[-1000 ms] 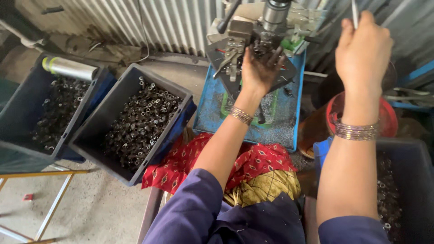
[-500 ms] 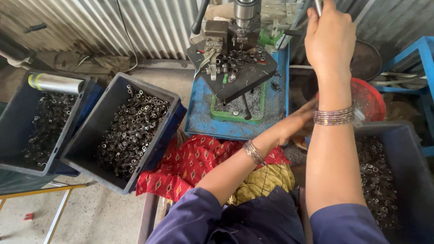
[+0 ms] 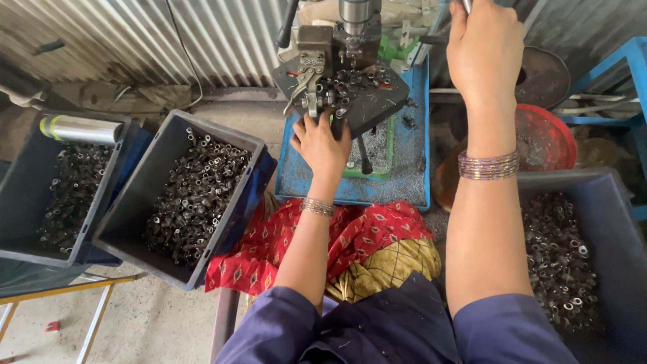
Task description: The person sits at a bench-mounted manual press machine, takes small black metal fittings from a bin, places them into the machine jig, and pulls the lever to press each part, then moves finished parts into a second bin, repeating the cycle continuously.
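Pinch risk: left hand (image 3: 322, 143) fingers curl on small metal parts (image 3: 347, 84) at the press (image 3: 350, 40) table under the spindle, while right hand (image 3: 484, 40) is fisted around the lever (image 3: 466, 5), so a pull catches fingertips.

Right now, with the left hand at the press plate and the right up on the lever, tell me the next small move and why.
Probably seat the piece first: the left hand is at the front edge of the dark work plate, fingers among the small metal parts under the spindle. The right hand grips the lever but should likely wait until the left fingers draw clear.
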